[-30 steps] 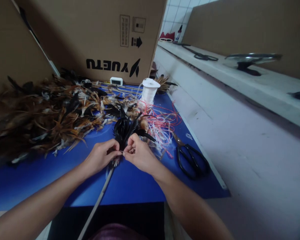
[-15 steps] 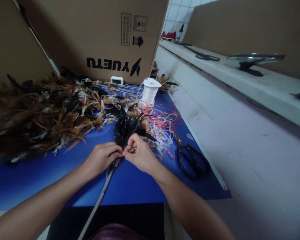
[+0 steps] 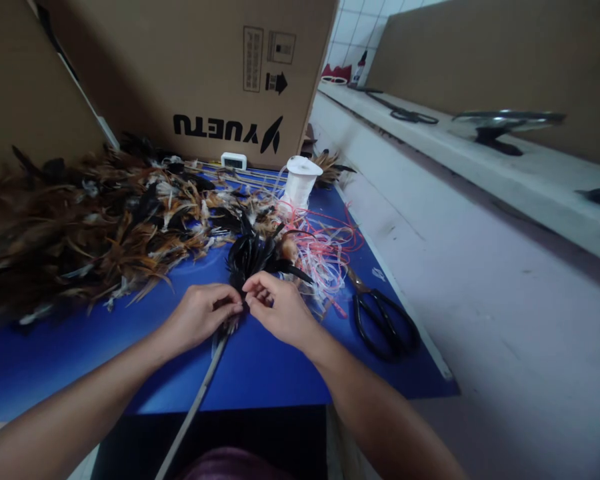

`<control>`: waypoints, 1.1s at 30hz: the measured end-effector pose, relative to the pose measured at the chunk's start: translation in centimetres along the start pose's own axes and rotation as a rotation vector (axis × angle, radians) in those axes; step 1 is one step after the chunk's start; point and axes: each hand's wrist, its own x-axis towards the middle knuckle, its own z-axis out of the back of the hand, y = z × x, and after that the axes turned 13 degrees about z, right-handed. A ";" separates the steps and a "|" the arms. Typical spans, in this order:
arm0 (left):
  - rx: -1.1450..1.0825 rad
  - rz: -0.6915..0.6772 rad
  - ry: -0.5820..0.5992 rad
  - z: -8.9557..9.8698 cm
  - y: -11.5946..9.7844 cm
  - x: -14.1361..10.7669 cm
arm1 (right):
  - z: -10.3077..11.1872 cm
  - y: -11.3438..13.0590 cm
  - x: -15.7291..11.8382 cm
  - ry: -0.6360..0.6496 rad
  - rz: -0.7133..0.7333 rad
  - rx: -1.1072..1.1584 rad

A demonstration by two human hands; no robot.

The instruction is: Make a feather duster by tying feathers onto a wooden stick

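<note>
A thin pale stick (image 3: 200, 393) runs from the bottom of the view up to a tuft of black feathers (image 3: 253, 257) bound at its far end. My left hand (image 3: 200, 313) pinches the base of that tuft where it meets the stick. My right hand (image 3: 275, 307) presses fingertip to fingertip against it at the same spot; whether it pinches a thread there is too small to tell. Both rest over a blue mat (image 3: 260, 367).
A heap of brown and black feathers (image 3: 80, 227) fills the left. A white thread spool (image 3: 300, 180) and tangled red and white strands (image 3: 325, 250) lie behind my hands. Black scissors (image 3: 383, 320) sit to the right. A cardboard box (image 3: 190, 73) stands behind.
My right thumb and fingers have shifted slightly at the tuft's base. Both hands stay at the same spot on the stick.
</note>
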 end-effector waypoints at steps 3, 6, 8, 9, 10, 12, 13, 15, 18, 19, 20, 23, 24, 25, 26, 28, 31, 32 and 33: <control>-0.046 0.046 0.011 0.2 0.0 0.1 | 0.1 -0.4 0.0 0.109 0.061 -0.122; -0.054 0.058 0.005 0.1 0.1 0.2 | 0.0 -0.6 0.0 0.144 0.106 -0.219; -0.057 0.057 0.013 0.1 0.2 0.2 | 0.0 -0.7 0.0 0.145 0.123 -0.236; -0.062 0.055 0.017 0.1 0.2 0.2 | -0.1 -0.7 0.0 0.143 0.128 -0.239; -0.068 0.053 0.020 0.0 0.3 0.2 | -0.1 -0.7 0.0 0.138 0.129 -0.246; -0.084 0.055 0.024 0.0 0.3 0.1 | -0.2 -0.7 0.0 0.130 0.121 -0.267; -0.091 0.058 0.030 0.0 0.3 0.1 | -0.2 -0.6 0.0 0.128 0.118 -0.278; -0.098 0.070 0.052 0.1 0.3 0.0 | -0.2 -0.5 0.0 0.127 0.119 -0.296; -0.093 0.095 0.089 0.3 0.1 -0.1 | -0.2 -0.4 -0.1 0.127 0.134 -0.313; -0.089 0.102 0.095 0.4 0.0 -0.1 | -0.1 -0.4 -0.1 0.130 0.138 -0.317; -0.084 0.107 0.097 0.5 0.0 -0.1 | -0.1 -0.3 -0.2 0.136 0.141 -0.318; -0.074 0.110 0.092 0.6 -0.2 -0.1 | -0.1 -0.3 -0.3 0.166 0.148 -0.304; -0.076 0.110 0.092 0.7 -0.2 -0.1 | -0.1 -0.3 -0.3 0.172 0.148 -0.300; -0.081 0.108 0.094 0.7 -0.2 -0.1 | -0.1 -0.4 -0.3 0.172 0.146 -0.299; -0.084 0.104 0.096 0.7 -0.1 0.0 | -0.2 -0.4 -0.3 0.170 0.144 -0.301; -0.085 0.094 0.095 0.7 -0.1 0.0 | -0.2 -0.5 -0.2 0.165 0.144 -0.302; -0.079 0.092 0.088 0.7 0.0 0.0 | -0.3 -0.6 -0.2 0.153 0.157 -0.301; -0.080 0.093 0.089 0.7 0.0 0.0 | -0.2 -0.5 -0.2 0.147 0.163 -0.302; -0.081 0.093 0.091 0.7 0.0 0.0 | -0.2 -0.5 -0.2 0.141 0.168 -0.304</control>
